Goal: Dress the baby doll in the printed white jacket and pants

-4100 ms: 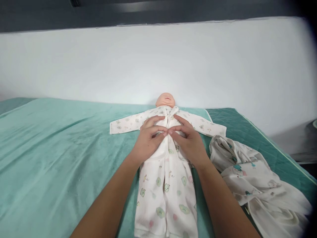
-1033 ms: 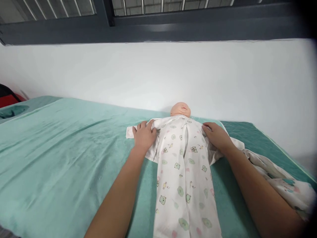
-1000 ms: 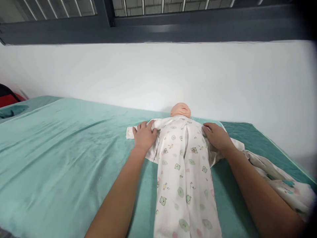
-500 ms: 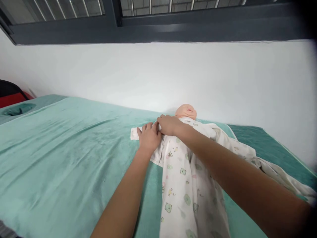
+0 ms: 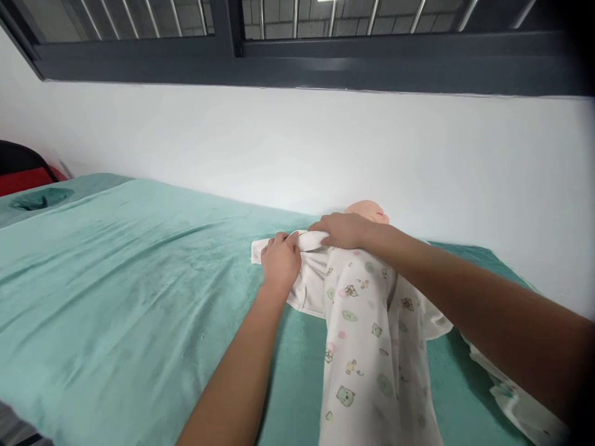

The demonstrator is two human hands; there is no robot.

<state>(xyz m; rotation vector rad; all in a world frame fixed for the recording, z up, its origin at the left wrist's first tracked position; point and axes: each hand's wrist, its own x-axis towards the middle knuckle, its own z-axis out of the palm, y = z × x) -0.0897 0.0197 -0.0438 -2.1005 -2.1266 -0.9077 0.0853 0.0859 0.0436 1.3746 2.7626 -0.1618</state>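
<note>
A baby doll (image 5: pixel 367 209) lies on its back with its head by the wall, dressed in a white baby suit (image 5: pixel 357 334) printed with green bears. A white sleeve (image 5: pixel 309 241) of a garment spread beside it stretches out to the left. My left hand (image 5: pixel 281 260) is closed on this sleeve near its cuff. At the doll's shoulder, my right hand (image 5: pixel 346 229) curls its fingers over the sleeve's upper end, partly covering the doll's head. The doll's arm cannot be seen.
A green plush sheet (image 5: pixel 162 279) covers the bed, with wrinkles at left. Behind it runs a white wall (image 5: pixel 232 142) below a dark window frame (image 5: pixel 372 68). Loose white cloth (image 5: pixel 520 396) lies at lower right. A red and black object (image 5: pixel 23 173) stands at far left.
My right hand has moved right, away from my left hand, exposing more of the sleeve between them. The doll's head is now more covered. The view has shifted slightly.
</note>
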